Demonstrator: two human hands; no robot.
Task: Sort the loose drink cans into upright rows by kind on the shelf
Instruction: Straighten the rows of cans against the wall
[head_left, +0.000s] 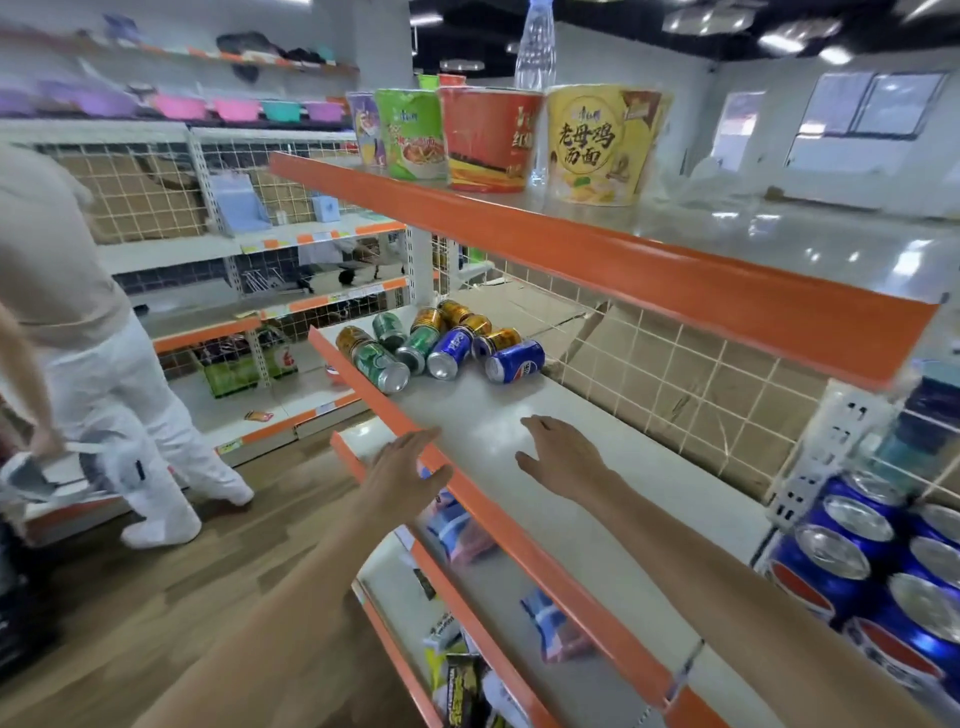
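The sorting has not begun: both hands are reaching along the shelf (545, 415) toward the loose cans (436, 345), which lie on their sides in a jumbled heap at its far end, gold, green and blue kinds mixed, some touching. The left hand (402, 475) hovers over the orange front edge, fingers straight and apart, holding nothing. The right hand (563, 454) is above the bare middle of the shelf, fingers relaxed, also empty. The next move likely calls for reaching further, taking one can and standing it upright with others of its kind.
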